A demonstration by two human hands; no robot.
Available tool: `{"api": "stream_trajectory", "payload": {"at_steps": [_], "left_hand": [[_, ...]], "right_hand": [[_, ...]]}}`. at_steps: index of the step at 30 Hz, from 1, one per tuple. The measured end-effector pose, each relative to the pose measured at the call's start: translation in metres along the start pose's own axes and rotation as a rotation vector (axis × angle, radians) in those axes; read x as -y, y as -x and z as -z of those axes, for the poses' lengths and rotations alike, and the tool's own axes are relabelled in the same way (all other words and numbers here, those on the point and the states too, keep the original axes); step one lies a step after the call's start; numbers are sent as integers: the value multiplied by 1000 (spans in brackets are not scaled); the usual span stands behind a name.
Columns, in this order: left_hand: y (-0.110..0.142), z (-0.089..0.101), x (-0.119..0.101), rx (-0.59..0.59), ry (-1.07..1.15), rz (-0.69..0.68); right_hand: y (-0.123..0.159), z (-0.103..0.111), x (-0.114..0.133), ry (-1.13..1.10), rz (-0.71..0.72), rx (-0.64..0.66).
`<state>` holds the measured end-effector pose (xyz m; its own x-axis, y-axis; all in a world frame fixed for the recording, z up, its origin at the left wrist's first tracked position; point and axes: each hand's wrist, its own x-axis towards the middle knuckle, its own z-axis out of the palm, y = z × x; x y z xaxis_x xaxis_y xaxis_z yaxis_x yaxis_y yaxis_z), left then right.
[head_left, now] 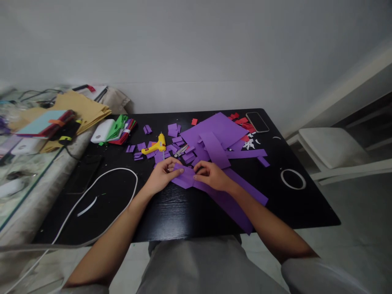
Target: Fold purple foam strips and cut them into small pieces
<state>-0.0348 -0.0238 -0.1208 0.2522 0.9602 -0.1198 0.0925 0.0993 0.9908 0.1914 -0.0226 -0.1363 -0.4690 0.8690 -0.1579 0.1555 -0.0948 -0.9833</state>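
Between my two hands is a small folded piece of purple paper (186,178). My left hand (163,173) pinches its left side, thumb on top. At its right edge, my right hand (211,175) has thumb and forefinger pressed together; the fingertips partly hide the edge. A long purple paper strip (241,192) runs under my right hand and forearm. Behind my hands lie scissors (181,151), partly covered by purple cut pieces (190,157). A yellow glue gun (156,145) rests among more small folded pieces. Larger purple sheets (220,126) overlap farther back.
On the black table (165,222), red scraps (241,121), white scraps (249,143) and a phone (257,122) lie at back right. A white ring (293,179) sits at right. A white cable (101,175) loops at left, near bundled coloured paper (122,130). A chair (333,147) stands at right.
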Motion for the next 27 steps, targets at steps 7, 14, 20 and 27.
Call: {"api": "stream_trajectory", "payload": {"at_steps": [7,14,20,27], "left_hand": [[0,2,-3,15,-63,-60],[-1,1,-1,-9,-78,-61],[-2,5,5,9,-63,-68],[-3,6,9,33,-36,-55]], "right_hand": [[2,0,5,12,13,-7],[0,0,3,-3,-33,-57],[1,0,4,-32,-10,-46],[1,1,7,-107,-5,34]]}}
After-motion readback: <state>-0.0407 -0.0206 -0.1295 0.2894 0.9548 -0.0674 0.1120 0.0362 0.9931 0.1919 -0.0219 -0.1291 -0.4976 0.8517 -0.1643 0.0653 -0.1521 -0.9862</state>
